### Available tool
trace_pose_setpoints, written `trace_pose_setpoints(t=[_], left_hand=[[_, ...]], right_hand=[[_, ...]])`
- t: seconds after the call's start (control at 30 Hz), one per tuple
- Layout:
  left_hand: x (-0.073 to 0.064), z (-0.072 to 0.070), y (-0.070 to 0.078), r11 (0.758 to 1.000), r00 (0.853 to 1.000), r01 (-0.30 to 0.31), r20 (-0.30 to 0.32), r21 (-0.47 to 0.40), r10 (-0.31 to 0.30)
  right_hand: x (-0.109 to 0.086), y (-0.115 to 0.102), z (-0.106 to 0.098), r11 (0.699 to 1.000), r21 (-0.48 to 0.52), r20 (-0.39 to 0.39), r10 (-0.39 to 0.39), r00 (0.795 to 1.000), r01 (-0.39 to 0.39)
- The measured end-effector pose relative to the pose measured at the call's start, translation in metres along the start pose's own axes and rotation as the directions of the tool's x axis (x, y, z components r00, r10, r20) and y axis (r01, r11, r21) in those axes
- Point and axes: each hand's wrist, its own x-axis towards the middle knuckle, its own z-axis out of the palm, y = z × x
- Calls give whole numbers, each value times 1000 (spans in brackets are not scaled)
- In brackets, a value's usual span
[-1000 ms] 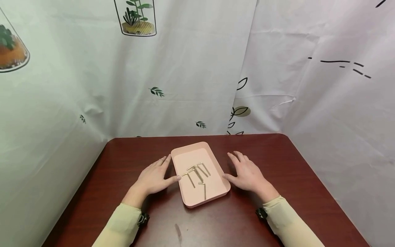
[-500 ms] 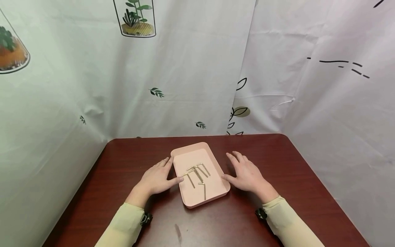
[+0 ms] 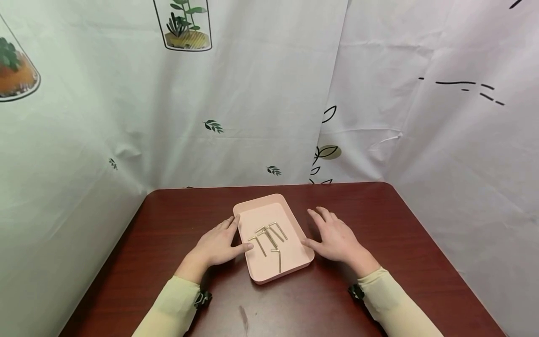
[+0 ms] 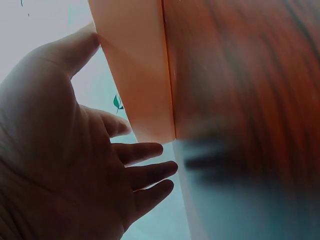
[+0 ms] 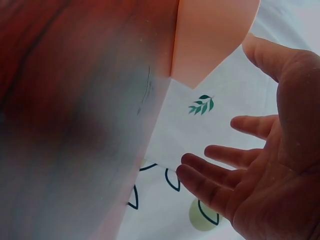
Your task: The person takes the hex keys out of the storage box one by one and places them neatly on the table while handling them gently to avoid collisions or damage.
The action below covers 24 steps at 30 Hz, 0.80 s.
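Observation:
A shallow pink tray [image 3: 262, 269] lies slightly turned on the table between both hands. Several brass-coloured L-shaped hex keys [image 3: 269, 232] are scattered inside it, some crossing each other. My left hand [image 3: 215, 245] is at the tray's left side, thumb reaching over the rim and index fingertip near the upper left edge. In the left wrist view its fingers are spread beside the tray's outer wall [image 4: 137, 75]. On the opposite side, my right hand [image 3: 337, 239] has its thumb tip at the right rim. Its other fingers extend loosely away from the tray's wall [image 5: 210, 40].
The dark red-brown wooden table [image 3: 370, 210] has rounded far corners and a small mark near the front. White printed curtains [image 3: 261, 93] stand behind it and along both sides. A dark wrist strap [image 3: 203, 299] shows below the left sleeve, another [image 3: 356, 292] on the right.
My left hand has shifted slightly right, its thumb now further over the tray's rim. The right hand has moved very slightly left. Tray and hex keys stay in place.

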Motion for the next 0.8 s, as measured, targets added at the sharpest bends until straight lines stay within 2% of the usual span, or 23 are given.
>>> trace_pose_setpoints(t=[0.47, 0.8], left_hand=[[2, 2, -3, 999, 1000, -19, 15, -38, 19], [3, 2, -1, 998, 999, -17, 28, -61, 19]], right_hand=[[3, -12, -3, 997, 75, 25, -13, 1000, 11], [12, -22, -2, 994, 107, 30, -27, 999, 24]])
